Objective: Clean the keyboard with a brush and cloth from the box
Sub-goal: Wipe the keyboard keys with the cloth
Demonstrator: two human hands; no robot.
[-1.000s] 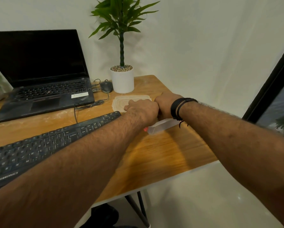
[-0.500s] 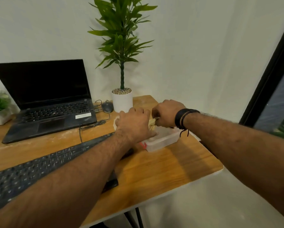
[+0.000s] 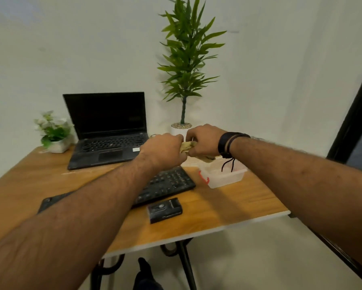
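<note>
Nearest us, the wooden tabletop (image 3: 228, 208) stands on black legs over a pale floor. On it lies a small black device (image 3: 165, 209), just in front of the black keyboard (image 3: 167, 183), our landmark. Right of the keyboard sits the clear box (image 3: 226, 176). Above it, our left hand (image 3: 163, 151) and right hand (image 3: 205, 141) each hold a closed grip on the tan cloth (image 3: 187, 146). Behind the keyboard stand a laptop (image 3: 106, 130), a tall potted plant (image 3: 186, 65), a small flower pot (image 3: 53, 132) and the white wall.
</note>
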